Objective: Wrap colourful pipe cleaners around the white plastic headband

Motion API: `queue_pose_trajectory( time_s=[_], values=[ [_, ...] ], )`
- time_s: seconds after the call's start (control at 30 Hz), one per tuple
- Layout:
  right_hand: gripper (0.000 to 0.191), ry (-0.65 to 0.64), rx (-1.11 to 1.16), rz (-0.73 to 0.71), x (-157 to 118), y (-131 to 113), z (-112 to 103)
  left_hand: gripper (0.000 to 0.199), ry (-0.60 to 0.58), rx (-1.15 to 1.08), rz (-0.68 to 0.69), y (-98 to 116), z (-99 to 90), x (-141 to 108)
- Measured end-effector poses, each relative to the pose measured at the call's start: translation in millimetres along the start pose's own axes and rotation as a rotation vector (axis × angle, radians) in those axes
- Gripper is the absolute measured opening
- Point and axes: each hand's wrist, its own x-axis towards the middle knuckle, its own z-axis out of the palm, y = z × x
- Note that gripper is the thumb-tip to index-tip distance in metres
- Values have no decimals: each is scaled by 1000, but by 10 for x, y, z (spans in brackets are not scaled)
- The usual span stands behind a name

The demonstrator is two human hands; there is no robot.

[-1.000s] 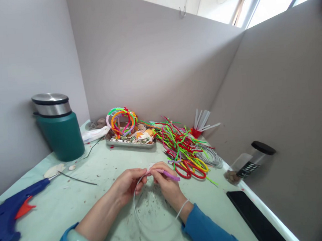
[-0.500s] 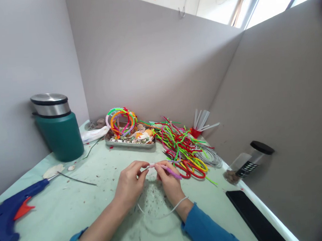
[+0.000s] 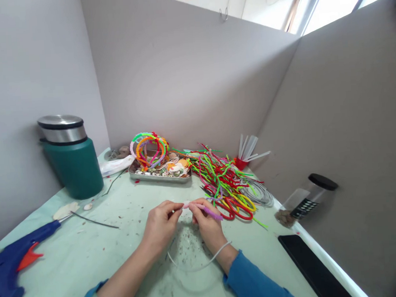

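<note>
Between my two hands, above the middle of the table, is a fuzzy pink and purple pipe cleaner (image 3: 213, 213) wound along a thin grey wire (image 3: 196, 269). My left hand (image 3: 161, 224) pinches the pink end between thumb and fingertips. Close beside it, my right hand (image 3: 208, 227) is closed on the pipe cleaner, whose purple part sticks out to the right over the fingers. The wire curves down below both hands and its end reaches my right wrist. Exactly how the wire passes under the fingertips is hidden.
Behind my hands lie a metal tray (image 3: 159, 178) with colourful rings, a heap of pipe cleaners (image 3: 216, 170) and red-handled scissors (image 3: 238, 209). A green flask (image 3: 73, 168) and blue glue gun (image 3: 9, 261) are left. A clear jar (image 3: 306, 199) and black slab (image 3: 311, 267) are right.
My left hand has shifted very slightly, and the wire loop's left side has swung a little to the left. The right hand is nearly still.
</note>
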Motion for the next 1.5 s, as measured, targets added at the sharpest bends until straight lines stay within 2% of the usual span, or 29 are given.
queue_pose_trajectory(
  time_s=[0.1,0.27,0.4,0.6,0.77,0.83,0.93,1.2,1.33,1.43,1.5],
  values=[
    [20,-17,-4,-2,-4,-26,0,23,-38,-120,-114,17,5,18],
    [18,-24,17,-14,-8,-32,9,34,-156,-394,-389,20,21,37],
    [16,-31,34,-15,-6,-9,11,43,-253,-553,-482,-5,16,42],
    [19,-10,13,4,-6,5,13,42,-157,-395,-406,-13,20,34],
    [20,-3,20,9,-6,8,16,31,-66,-155,-214,12,-3,26],
    [20,-7,28,19,-5,15,16,29,-50,-93,-178,21,-12,22],
    [18,-12,39,29,-4,29,16,31,-76,-101,-218,28,-13,20],
    [16,-26,35,32,0,29,17,35,-181,-293,-353,-14,35,33],
    [18,-33,17,41,-11,29,31,35,-171,-368,-374,-51,48,27],
    [19,-17,-61,22,-15,56,37,30,-126,-201,-312,-53,15,21],
    [18,-15,-155,-52,-3,81,16,26,-94,-40,-230,-47,-28,28]
  ],
)
